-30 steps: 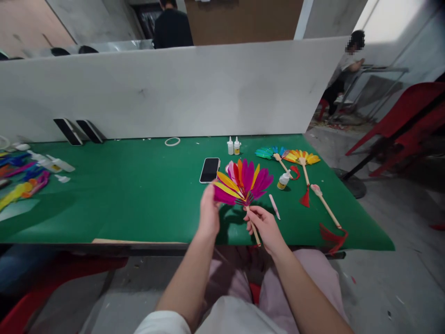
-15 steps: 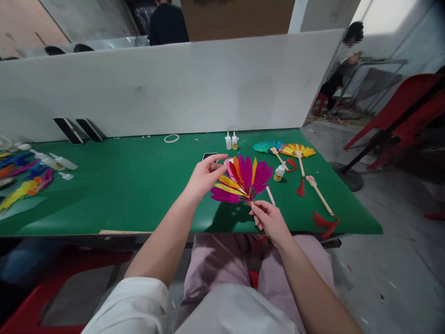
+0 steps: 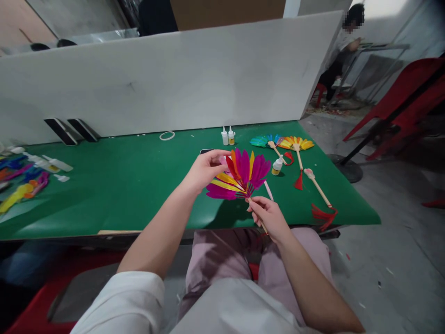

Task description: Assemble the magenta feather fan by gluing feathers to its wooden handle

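My right hand (image 3: 269, 215) is closed around the wooden handle of a feather fan (image 3: 247, 174), held above the near edge of the green table. Magenta, yellow, orange and red feathers spread from the top of the handle. My left hand (image 3: 206, 169) is at the fan's left side, thumb and forefinger closed in a pinch at the red and yellow feathers. The fingertips partly cover those feathers. Behind the fan, a pink item (image 3: 223, 160) is mostly hidden.
Glue bottles stand at the table's back (image 3: 228, 136) and right (image 3: 277, 166). Two finished-looking fans (image 3: 295, 144) and a bare handle with red tassel (image 3: 318, 188) lie right. Loose feathers (image 3: 26, 178) and bottles lie far left. A white panel (image 3: 156, 83) borders the table. Someone sits beyond.
My left fingers have closed in on the fan's red and yellow feathers. My right hand keeps its hold on the handle. The view has shifted slightly.
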The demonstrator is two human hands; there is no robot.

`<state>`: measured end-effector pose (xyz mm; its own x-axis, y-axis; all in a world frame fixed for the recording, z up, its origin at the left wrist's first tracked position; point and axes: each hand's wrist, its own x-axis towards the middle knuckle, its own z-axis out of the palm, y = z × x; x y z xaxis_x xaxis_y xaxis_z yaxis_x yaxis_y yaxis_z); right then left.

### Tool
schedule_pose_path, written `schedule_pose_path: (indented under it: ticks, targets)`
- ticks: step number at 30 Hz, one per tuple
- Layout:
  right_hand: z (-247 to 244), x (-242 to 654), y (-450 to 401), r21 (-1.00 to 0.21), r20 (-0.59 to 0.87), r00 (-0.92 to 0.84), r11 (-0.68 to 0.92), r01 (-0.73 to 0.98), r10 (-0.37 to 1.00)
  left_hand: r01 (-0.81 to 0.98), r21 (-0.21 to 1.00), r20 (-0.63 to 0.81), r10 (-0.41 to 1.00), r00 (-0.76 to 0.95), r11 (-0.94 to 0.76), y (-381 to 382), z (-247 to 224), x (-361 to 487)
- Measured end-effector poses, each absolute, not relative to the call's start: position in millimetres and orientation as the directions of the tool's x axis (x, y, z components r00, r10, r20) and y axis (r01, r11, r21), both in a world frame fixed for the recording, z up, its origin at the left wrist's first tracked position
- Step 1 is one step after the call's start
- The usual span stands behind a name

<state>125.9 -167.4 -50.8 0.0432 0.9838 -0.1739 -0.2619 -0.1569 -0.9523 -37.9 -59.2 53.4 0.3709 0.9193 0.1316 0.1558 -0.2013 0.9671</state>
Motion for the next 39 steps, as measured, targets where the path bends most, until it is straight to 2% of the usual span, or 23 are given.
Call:
schedule_pose_path:
  ticks: [8,15,24,39]
  targets:
    - [-49,126,-169,-0.948,-0.173,0.077,-0.145,-0.283,0.982,0.207,0.953,0.152,0.94,0.307,-0.222,-62,52,-38]
    - [-52,128,-169,-0.939,-0.166,0.071,-0.136,-0.317,0.984,0.126,0.976,0.124,0.925,0.358,-0.18,-63,52,-42]
    - [-51,127,-170,-0.937,-0.181,0.068,-0.151,-0.316,0.981,0.175,0.944,0.185,0.887,0.423,-0.281,-61,53,-37]
    - [-50,127,-170,-0.93,-0.185,0.07,-0.152,-0.336,0.98,0.244,0.933,0.148,0.899,0.412,-0.265,-62,54,-31]
